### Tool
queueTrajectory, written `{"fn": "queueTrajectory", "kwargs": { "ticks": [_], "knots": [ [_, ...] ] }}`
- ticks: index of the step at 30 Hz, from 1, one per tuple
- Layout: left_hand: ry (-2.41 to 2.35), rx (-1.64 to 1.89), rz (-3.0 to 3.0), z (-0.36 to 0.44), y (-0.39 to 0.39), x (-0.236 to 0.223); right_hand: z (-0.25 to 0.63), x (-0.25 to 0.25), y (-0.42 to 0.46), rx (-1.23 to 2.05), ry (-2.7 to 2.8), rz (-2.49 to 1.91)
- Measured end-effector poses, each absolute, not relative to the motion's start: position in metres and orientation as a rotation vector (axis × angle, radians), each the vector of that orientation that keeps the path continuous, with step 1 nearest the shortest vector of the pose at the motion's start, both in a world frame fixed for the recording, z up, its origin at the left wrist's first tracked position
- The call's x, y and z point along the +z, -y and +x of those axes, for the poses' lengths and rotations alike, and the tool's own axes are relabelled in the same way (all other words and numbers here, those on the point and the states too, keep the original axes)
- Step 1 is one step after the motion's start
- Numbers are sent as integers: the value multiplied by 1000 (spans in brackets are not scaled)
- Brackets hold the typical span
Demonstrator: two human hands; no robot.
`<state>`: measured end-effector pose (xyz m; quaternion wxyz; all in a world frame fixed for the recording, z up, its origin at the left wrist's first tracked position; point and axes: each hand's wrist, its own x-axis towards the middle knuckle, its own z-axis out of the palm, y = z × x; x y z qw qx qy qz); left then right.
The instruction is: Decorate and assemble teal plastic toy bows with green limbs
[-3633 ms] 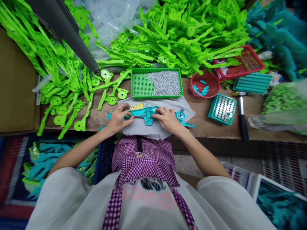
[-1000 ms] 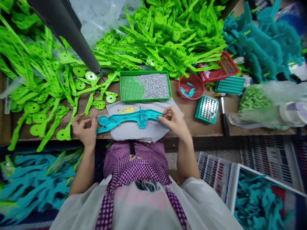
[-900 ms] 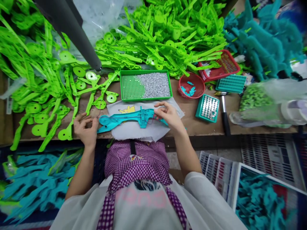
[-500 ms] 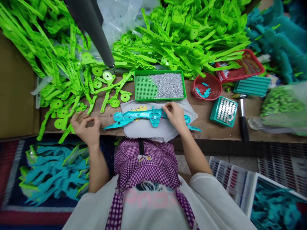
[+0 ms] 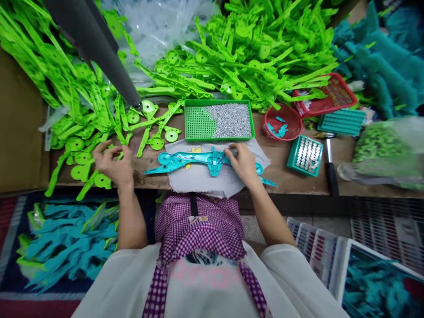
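A long teal plastic part, shaped like half of a toy bow with a wider block at its middle, lies on a pale cloth at the table's front. My right hand pinches it just right of that block, thumb and forefinger close together, and covers part of its right arm. Apart from it, to the left, my left hand is raised near the green parts. Its thumb and forefinger are brought together; whatever they hold is too thin or small to make out.
Behind the cloth stands a green tray of small silvery pieces. A dark tool hangs at upper left. To the right are a red basket, a teal box of round metal pieces and a hammer. Green parts heap behind.
My left hand has shifted slightly left and up, away from the teal part. My right hand keeps its place on the part. The whole view has shifted slightly.
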<state>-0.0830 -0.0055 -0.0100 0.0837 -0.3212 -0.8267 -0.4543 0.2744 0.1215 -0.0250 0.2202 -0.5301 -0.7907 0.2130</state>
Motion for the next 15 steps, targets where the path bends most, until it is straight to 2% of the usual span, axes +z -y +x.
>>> {"fn": "queueTrajectory", "kwargs": {
  "ticks": [5,11,15],
  "knots": [
    [2406,-1094,-1148,-101,43,-24,273,-21,-118,509,2297,-1457],
    [2400,-965,-1441,-111,39,-21,288,-19,-116,481,2279,-1582],
    [2304,-706,-1849,-125,37,-17,297,-20,-115,447,2249,-1647]
  ]
}}
